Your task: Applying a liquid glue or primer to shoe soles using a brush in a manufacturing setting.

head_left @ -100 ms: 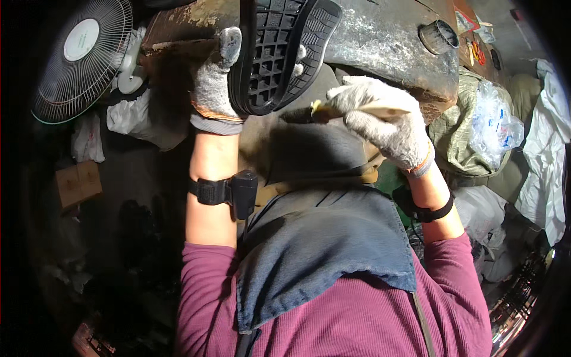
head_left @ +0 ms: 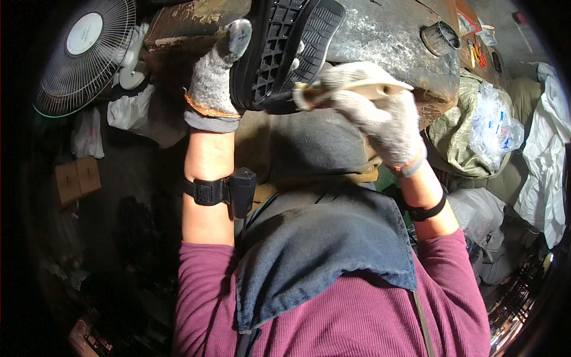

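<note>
My left hand [head_left: 215,74], in a grey-white knit glove, is closed round two black rubber shoe soles [head_left: 270,71]. One sole shows its gridded inner side; the other [head_left: 318,44], on the right, shows its tread. Gloved fingertips poke out between them. My right hand [head_left: 380,110], gloved likewise, grips a brush by its pale handle [head_left: 375,89]. The brush's head end is blurred and meets the lower end of the soles; its bristles are mostly hidden against the black rubber.
Beyond the soles lies a worn, stained work surface [head_left: 380,35] bearing an open round tin [head_left: 440,38]. A fan [head_left: 86,53] stands at the far left. Sacks [head_left: 455,134] and plastic bags [head_left: 493,125] crowd the right. A denim apron [head_left: 327,238] covers my lap.
My right hand has moved left and slightly up, bringing the brush to the lower end of the soles. My left hand has tilted the soles a little, their top leaning right.
</note>
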### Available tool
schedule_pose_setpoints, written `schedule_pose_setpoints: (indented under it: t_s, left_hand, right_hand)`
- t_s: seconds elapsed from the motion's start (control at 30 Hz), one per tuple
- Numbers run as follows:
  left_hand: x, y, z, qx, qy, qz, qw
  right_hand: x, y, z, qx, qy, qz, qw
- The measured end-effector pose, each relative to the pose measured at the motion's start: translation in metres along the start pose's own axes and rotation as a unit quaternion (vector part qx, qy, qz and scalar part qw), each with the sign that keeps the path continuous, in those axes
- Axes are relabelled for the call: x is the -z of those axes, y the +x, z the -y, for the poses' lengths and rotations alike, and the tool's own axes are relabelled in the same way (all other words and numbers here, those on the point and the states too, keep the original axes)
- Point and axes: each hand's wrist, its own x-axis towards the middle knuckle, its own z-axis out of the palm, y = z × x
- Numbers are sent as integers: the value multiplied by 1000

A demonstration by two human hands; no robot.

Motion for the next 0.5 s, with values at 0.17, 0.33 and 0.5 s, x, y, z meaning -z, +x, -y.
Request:
schedule_pose_setpoints:
  t_s: [0.17,0.33,0.5]
  left_hand:
    - [-29,-42,-21,-260,854,-23,451]
    - [-13,-60,40,-208,551,-36,807]
    - [19,-173,52,-179,620,-232,728]
  right_hand:
    - [-39,16,6,132,-355,53,924]
    - [46,36,-32,121,-345,-76,928]
    - [19,75,-49,113,-308,-95,940]
